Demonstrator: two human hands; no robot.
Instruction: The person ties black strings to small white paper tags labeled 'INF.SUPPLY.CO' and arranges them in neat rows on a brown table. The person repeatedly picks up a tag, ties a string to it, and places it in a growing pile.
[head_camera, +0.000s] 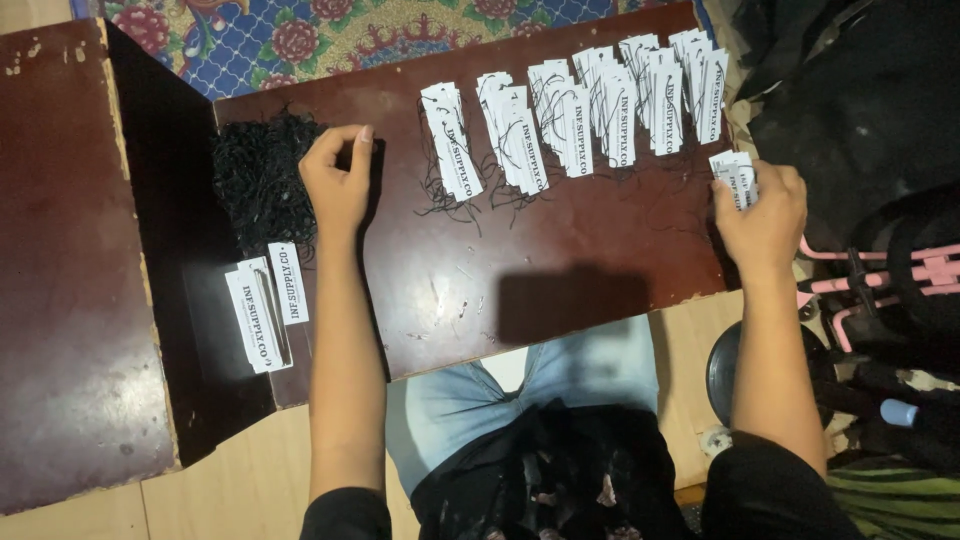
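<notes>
On the dark wooden table (560, 270), two loose white tags (267, 305) lie at its near left corner. Beyond them the left hand (338, 180) pinches at a heap of black strings (262, 180). At the table's right edge the right hand (760, 215) grips a small stack of tags (733, 175). Farthest, along the back edge, sit rows of strung tags (580, 115).

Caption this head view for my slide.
Left hand on black strings, right hand holding white tags.
</notes>
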